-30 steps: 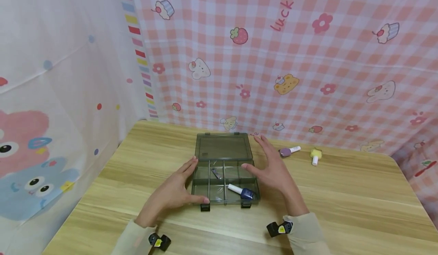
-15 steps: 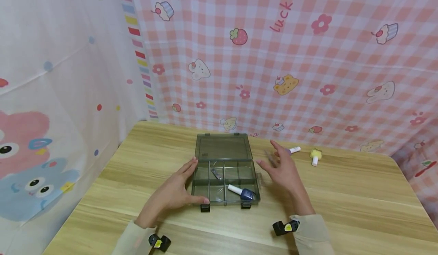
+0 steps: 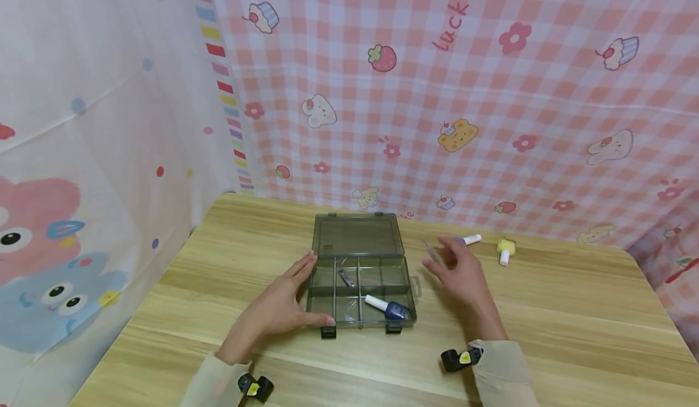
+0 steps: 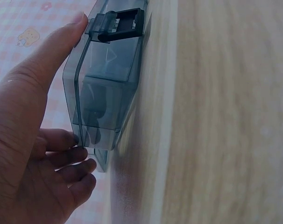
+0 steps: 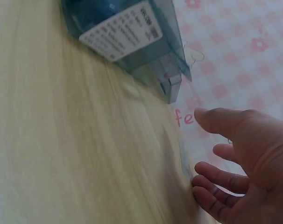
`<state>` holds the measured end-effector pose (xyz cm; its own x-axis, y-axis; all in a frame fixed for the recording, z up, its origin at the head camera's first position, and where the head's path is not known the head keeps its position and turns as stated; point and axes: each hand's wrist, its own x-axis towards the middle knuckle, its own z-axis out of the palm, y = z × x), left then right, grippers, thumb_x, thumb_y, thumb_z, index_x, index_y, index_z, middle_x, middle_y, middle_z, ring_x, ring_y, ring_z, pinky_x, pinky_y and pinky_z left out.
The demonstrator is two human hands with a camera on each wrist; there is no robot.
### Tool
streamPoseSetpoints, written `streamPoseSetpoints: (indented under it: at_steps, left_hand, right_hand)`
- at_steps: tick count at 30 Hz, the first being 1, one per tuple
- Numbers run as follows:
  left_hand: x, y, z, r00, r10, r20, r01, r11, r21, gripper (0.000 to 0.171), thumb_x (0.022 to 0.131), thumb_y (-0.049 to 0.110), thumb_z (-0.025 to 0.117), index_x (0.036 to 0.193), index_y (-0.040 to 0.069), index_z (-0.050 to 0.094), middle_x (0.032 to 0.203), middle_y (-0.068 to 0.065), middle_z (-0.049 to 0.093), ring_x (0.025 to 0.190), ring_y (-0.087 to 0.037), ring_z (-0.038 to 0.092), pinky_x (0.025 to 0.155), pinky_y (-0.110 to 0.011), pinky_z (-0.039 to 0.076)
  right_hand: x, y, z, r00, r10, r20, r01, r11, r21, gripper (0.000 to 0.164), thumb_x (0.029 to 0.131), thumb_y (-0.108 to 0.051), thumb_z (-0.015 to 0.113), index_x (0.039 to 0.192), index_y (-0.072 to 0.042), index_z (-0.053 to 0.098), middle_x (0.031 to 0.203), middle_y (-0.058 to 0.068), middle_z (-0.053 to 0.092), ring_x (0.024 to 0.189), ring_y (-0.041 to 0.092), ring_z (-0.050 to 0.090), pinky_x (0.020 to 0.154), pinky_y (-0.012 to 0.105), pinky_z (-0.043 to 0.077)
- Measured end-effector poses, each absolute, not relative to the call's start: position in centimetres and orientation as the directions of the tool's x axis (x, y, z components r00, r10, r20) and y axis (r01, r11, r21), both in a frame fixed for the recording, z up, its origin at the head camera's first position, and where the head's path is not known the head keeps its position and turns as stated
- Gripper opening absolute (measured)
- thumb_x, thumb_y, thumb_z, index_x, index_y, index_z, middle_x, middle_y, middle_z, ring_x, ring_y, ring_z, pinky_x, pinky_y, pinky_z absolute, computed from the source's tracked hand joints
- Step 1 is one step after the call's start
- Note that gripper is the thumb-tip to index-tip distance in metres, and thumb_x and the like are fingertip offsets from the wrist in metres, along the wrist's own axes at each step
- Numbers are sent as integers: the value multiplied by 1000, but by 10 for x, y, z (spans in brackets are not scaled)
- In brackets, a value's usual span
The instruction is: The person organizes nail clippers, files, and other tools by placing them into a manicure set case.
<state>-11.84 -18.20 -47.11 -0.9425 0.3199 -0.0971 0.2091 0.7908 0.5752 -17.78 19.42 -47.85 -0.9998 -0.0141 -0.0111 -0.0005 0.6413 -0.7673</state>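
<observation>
A smoky clear compartment box (image 3: 322, 302) lies on the table with its lid (image 3: 357, 235) folded back. My left hand (image 3: 281, 298) grips its left side, thumb on the front rim and fingers at the far corner. In the left wrist view the thumb sits near a black latch (image 4: 127, 24). Inside lie a nail clipper (image 3: 346, 278) and a dark blue nail polish bottle (image 3: 396, 311) with a white cap. My right hand (image 3: 463, 275) hovers right of the box, fingers loosely bent, near a thin clear strip (image 3: 431, 251). The right wrist view shows no thing pinched.
A purple nail polish (image 3: 472, 239), partly hidden behind my right hand, and a yellow nail polish (image 3: 505, 249) lie at the back right. A small clear tab (image 3: 417, 287) shows at the box's right side. A checked cloth (image 3: 349, 128) hangs behind the wooden table (image 3: 573, 310).
My right hand has moved off the box's right edge, to the right and down towards the thin clear strip. My left hand and the box stay put.
</observation>
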Motion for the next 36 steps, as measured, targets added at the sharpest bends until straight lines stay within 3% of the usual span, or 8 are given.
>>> streamPoseSetpoints:
  at_steps: [6,12,23,36]
  left_hand:
    - [-119,-183,-473,-941,327,-87,221,789,574,131,67,75,81,166,17,18,174,4,11,158,-31,24,121,-56,37]
    - [-118,-184,-473,-942,325,-85,223,794,565,132,66,78,80,166,17,18,174,5,10,158,-30,24,121,-55,37]
    - [-118,-182,-471,-940,329,-93,218,785,580,131,67,74,82,165,17,17,174,5,9,158,-29,23,122,-55,36]
    - [-118,-182,-470,-940,325,-104,207,786,582,132,67,75,82,166,18,16,175,4,8,158,-31,22,123,-55,34]
  right_hand:
    - [-179,198,-482,-999,-12,33,-32,688,-725,51,95,-26,74,137,0,61,119,20,68,106,33,62,94,45,53]
    - [-182,199,-488,-999,17,31,-10,709,-706,36,92,-22,77,120,0,72,110,15,68,96,26,59,80,32,47]
    - [-185,199,-495,-993,97,63,26,720,-694,27,93,-21,76,110,-1,75,101,12,68,88,22,59,75,29,46]
    - [-186,198,-499,-982,108,154,-25,739,-673,14,92,-13,74,100,-1,77,93,13,70,81,22,62,73,29,47]
